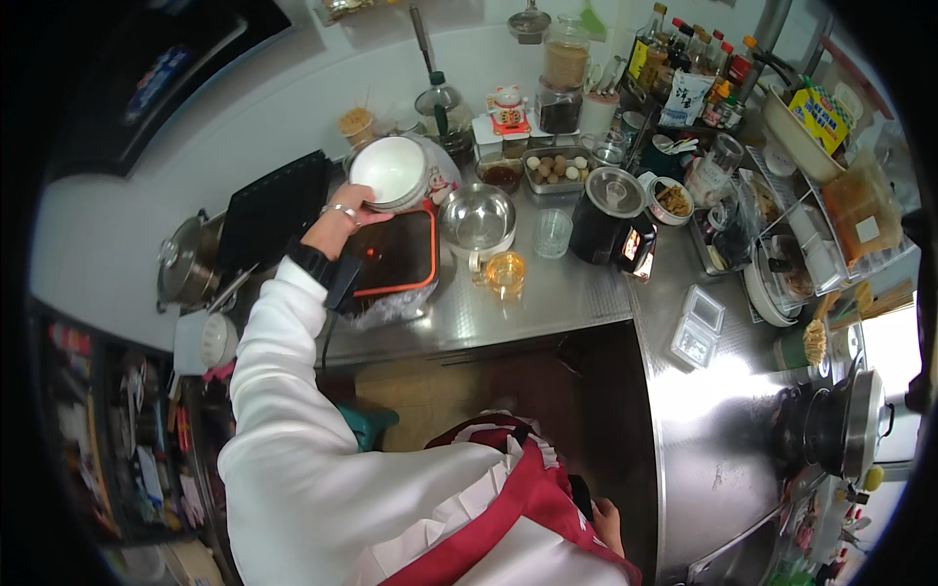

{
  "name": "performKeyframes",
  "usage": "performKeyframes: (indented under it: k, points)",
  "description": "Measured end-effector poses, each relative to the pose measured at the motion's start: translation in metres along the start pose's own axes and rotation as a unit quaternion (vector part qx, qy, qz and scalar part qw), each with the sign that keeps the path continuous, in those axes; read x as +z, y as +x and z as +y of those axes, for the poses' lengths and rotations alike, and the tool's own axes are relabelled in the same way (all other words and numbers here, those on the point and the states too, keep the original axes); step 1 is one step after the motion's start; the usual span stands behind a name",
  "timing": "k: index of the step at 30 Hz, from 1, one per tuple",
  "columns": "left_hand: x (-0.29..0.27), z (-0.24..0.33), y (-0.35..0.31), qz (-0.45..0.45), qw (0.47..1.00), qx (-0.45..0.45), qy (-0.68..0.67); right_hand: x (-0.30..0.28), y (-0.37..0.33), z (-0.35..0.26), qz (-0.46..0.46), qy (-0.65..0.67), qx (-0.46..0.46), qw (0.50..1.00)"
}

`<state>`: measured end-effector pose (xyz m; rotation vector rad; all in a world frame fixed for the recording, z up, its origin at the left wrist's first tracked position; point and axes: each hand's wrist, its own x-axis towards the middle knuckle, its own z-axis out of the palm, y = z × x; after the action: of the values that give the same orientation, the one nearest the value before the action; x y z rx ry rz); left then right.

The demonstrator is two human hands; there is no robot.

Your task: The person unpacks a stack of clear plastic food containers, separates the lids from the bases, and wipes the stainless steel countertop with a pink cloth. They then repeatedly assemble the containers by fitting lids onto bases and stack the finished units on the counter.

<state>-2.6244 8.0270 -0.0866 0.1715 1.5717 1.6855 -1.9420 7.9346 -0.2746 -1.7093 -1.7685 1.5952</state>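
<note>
My left hand (354, 207) reaches to the back left of the counter and is closed on the edge of a white bowl (391, 168). More rims show beneath it, as of a stack. Just below that hand lies a dark tray with an orange rim (434, 244), over clear plastic wrap. A steel bowl (477, 217) stands to its right, with a glass mug of amber liquid (505, 274) in front. My right hand (608, 525) hangs low beside the red and white apron; its fingers are mostly hidden, so I cannot tell whether it holds anything.
An empty glass (552, 233) and a black appliance with a steel lid (611, 215) stand mid-counter. Behind are a tray of eggs (555, 171) and sauce bottles (674, 49). A clear case (699, 327) lies right; a pot (845, 425) stands beyond it.
</note>
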Motion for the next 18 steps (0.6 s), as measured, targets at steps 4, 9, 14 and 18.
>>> performKeyframes:
  k: [4,9,14,18]
  points:
    - [0.067,-0.007,0.085,-0.076,0.996,-0.042,0.03,0.025,0.011,-0.041,-0.034,-0.019,0.05,0.998]
    - [0.134,-0.027,0.16,-0.091,0.984,-0.091,0.126,0.038,-0.018,-0.054,0.059,0.032,0.108,0.992]
    - [0.176,-0.06,0.194,-0.119,0.962,-0.166,0.181,0.062,-0.043,-0.033,0.075,-0.032,0.172,0.982]
    - [0.206,-0.103,0.209,-0.127,0.957,-0.176,0.19,0.076,-0.049,-0.022,0.088,0.023,0.17,0.981]
